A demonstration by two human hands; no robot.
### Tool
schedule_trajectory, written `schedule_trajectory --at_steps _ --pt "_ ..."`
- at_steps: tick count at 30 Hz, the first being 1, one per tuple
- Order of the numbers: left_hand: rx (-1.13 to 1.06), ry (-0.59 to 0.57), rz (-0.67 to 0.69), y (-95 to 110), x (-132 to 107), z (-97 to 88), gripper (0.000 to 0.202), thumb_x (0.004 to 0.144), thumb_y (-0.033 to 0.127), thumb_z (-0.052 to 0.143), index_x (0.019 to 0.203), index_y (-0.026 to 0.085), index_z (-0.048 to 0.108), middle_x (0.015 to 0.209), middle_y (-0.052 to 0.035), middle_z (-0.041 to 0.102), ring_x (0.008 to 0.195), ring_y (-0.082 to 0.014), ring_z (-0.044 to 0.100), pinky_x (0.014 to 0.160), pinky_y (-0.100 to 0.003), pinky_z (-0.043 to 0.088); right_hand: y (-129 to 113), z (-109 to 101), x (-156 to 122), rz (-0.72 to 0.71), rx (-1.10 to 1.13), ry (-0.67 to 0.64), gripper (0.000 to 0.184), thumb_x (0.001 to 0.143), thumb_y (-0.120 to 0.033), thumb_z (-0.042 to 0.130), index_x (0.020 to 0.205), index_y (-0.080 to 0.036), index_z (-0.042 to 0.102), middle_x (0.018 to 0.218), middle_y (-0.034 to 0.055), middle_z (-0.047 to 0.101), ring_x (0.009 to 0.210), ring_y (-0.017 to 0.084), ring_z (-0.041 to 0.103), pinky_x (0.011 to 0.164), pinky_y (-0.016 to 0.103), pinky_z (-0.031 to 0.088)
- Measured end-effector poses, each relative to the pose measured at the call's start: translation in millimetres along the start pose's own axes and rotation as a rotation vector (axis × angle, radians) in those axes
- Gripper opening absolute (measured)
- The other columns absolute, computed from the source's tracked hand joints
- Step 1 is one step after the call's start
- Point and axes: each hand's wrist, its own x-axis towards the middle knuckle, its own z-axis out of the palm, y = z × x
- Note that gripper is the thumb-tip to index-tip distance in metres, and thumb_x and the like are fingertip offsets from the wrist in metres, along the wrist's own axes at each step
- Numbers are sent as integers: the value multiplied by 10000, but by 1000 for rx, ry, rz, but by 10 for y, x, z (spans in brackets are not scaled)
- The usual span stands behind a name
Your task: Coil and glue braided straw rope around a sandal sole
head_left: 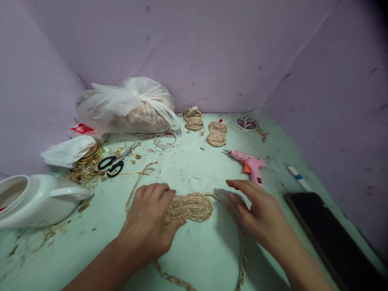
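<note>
A sole-shaped piece of coiled braided straw (pixel 194 207) lies on the pale green table. My left hand (pixel 151 214) covers its left end, with the thumb at the near edge and the fingers curled at the far edge. From the piece's right end a loose straw braid (pixel 242 242) bends down toward the front, and another stretch of braid curves around beyond my left hand. My right hand (pixel 257 208) hovers right of the piece, above the braid. Its fingers are apart and hold nothing.
A pink glue gun (pixel 247 159) lies beyond my right hand, a dark phone-like slab (pixel 327 238) at right. Black-handled scissors (pixel 117 161), straw scraps and a white pitcher (pixel 45 200) are at left. Small straw soles (pixel 217 134) and a plastic bag (pixel 130 107) lie by the wall.
</note>
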Motion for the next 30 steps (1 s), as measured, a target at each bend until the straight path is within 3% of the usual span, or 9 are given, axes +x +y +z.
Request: schedule_trajectory --at_steps 3,6,10,13,18,21,24,27,30 --pt "-45 -96 89 150 51 27 459 709 321 633 1128 145 572 1166 -126 560 1084 -294 494 956 -475 363 -33 34 -49 39 5 -49 276 854 -241 452 1036 -157 642 985 110 680 899 254 621 770 405 503" --pt "-43 -134 51 186 83 95 340 733 257 584 1058 156 596 1085 -114 579 1017 -284 520 908 -474 399 -65 44 -52 51 10 -32 305 851 -220 420 1049 -154 643 1015 104 675 935 237 612 814 383 492" --pt "-74 -8 51 51 38 245 316 732 233 571 1039 160 582 1090 -110 561 1032 -279 510 911 -456 414 38 -120 62 199 -107 22 324 824 -267 451 1066 -165 641 1053 106 669 966 250 613 834 373 475" --pt "-96 92 57 -55 -24 353 332 729 232 572 1053 157 563 1092 -109 547 1055 -277 499 929 -452 416 191 -269 204 405 -236 26 360 814 -353 480 1045 -130 644 972 168 670 858 331 632 707 441 470" --pt "-33 137 74 -78 -44 389 414 743 284 587 1136 166 531 1101 -111 543 1045 -289 504 910 -478 427 424 -284 406 645 -266 -62 385 762 -511 518 708 -156 657 610 152 630 652 366 626 506 394 406" --pt "34 112 105 -54 -12 366 436 737 342 613 1132 177 529 1064 -106 555 998 -301 519 868 -501 427 532 -232 506 716 -188 -58 277 722 -439 564 644 -181 629 618 139 626 693 358 628 531 383 399" --pt "54 137 126 -64 5 382 397 749 347 608 1100 178 533 1030 -105 556 967 -293 528 834 -487 434 572 -221 552 761 -4 -63 169 694 -353 562 647 -197 608 561 84 605 609 293 627 501 348 403" --pt "25 195 147 -102 -5 431 383 749 334 609 1089 180 523 1030 -104 546 965 -282 526 831 -462 443 450 -242 477 755 251 -70 126 696 -301 509 726 -201 580 598 54 615 537 219 619 473 310 442" --pt "-8 230 116 -134 -21 467 391 729 328 630 1080 197 517 1049 -94 532 970 -270 527 822 -431 465 214 -240 267 677 475 -86 198 697 -287 490 852 -193 570 680 40 633 561 180 618 503 279 479"
